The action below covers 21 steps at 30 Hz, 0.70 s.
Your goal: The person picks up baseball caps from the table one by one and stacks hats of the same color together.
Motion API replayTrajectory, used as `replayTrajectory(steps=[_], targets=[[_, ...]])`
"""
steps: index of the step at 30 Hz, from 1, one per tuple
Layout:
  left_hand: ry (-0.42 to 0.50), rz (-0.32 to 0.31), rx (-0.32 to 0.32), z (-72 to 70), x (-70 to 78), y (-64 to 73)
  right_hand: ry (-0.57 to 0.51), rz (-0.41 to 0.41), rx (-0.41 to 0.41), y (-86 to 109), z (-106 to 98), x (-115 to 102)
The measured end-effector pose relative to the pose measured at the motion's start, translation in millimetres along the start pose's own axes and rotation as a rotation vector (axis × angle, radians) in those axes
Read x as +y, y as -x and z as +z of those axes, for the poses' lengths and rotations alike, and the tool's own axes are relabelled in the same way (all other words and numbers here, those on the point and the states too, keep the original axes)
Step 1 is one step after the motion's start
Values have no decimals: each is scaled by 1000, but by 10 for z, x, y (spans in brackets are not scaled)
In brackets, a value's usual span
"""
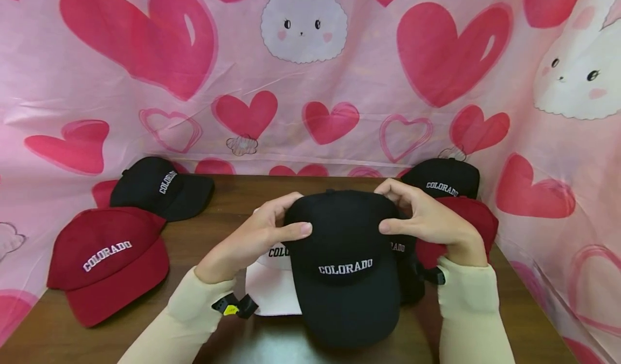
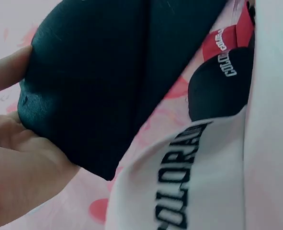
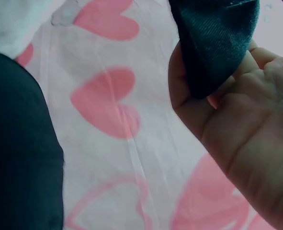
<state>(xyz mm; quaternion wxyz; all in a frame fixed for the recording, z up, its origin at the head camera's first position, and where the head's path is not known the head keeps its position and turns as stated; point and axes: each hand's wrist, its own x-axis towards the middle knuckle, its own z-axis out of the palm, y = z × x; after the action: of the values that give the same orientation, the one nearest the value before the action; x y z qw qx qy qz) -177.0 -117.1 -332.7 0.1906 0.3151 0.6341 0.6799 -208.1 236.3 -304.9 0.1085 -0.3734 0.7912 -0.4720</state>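
A black baseball cap point(image 1: 342, 234) lettered COLORADO in white is held between both hands, its brim toward the person. My left hand point(image 1: 262, 240) grips one side of the crown, thumb on the front; the left wrist view shows its fingers point(image 2: 9, 72) around the fabric. On the opposite side, my right hand point(image 1: 429, 221) pinches the crown, also seen as a hand point(image 3: 256, 129) at the cap's edge in the right wrist view. Behind the held cap, partly hidden, are a white cap point(image 1: 271, 288) with black letters and another black cap point(image 1: 411, 280).
On the left of the wooden table point(image 1: 233, 197) lie a red cap point(image 1: 114, 261) and, behind it, a black cap point(image 1: 160, 189). At the back right, a black cap point(image 1: 443, 175) sits behind a red cap point(image 1: 477, 218). A pink heart-patterned cloth point(image 1: 359, 83) surrounds the table.
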Motion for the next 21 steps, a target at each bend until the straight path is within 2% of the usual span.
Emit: replayTrajectory(steps=[3,6,15,21], targets=[[-16,-22,-7,53,-15,-102,-22,53,10,93,-67,12],[-20,-56,-23,127,-1,-250,5,103,43,214,-152,13],[-23,-145,-12,354,32,-659,202,238,141,480,-364,67],[-14,-235,26,447,-17,-923,253,300,179,583,-446,167]])
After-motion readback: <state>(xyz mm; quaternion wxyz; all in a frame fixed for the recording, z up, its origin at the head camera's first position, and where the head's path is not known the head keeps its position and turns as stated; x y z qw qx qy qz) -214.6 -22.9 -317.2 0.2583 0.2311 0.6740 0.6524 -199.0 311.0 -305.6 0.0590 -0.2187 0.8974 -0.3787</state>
